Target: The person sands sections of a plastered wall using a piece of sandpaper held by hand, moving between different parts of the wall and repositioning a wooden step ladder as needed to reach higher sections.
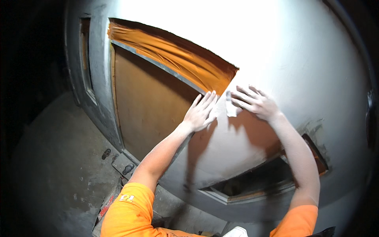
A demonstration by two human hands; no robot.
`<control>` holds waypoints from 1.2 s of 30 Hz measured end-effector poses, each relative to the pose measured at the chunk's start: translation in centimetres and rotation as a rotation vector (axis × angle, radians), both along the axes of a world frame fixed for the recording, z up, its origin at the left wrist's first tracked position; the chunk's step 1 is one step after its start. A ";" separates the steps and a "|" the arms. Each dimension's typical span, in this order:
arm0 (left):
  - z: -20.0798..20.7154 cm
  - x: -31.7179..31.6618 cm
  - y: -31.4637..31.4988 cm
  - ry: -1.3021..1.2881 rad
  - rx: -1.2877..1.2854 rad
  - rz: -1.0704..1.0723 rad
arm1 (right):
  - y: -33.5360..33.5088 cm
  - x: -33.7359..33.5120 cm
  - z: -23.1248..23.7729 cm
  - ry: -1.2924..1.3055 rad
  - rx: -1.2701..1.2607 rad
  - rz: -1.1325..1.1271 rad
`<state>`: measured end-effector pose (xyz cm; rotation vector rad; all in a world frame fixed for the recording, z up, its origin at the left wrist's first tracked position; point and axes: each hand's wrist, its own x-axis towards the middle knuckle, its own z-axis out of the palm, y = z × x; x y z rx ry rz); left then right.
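Observation:
My right hand point(256, 103) is pressed to the pale plastered wall point(312, 83), dusted white, with its fingers over a small white piece point(231, 106) that looks like folded sandpaper or cloth. Just left of it, my left hand point(199, 112) lies with fingers stretched out at the wall's corner, beside the upper right of a doorway, and holds nothing. Above the frame's top bar hangs orange cloth point(169, 55), filling the opening. Below that bar is a brown door panel point(146, 94).
A window opening point(256, 179) with a pale frame sits low in the wall at right. A narrow opening point(87, 59) shows at far left. Dark sandals point(128, 169) lie on the grey floor point(63, 158), near the doorway. A bright light throws my arms' shadows onto the wall.

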<state>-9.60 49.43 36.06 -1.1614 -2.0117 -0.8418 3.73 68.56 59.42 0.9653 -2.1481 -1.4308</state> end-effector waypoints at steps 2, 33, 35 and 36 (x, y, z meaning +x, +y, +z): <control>-0.4 -0.4 -0.6 0.078 -0.100 0.041 | 2.7 -0.2 4.4 0.104 0.068 0.069; 9.4 -4.1 -1.2 0.057 0.262 0.121 | -0.2 -0.5 6.7 0.306 -0.145 -0.047; 9.4 -3.5 0.2 0.090 0.262 0.094 | -1.0 -1.0 6.6 0.475 -0.248 -0.111; 9.3 -3.3 0.5 0.112 0.189 0.075 | -1.6 -1.2 6.3 0.550 -0.295 -0.148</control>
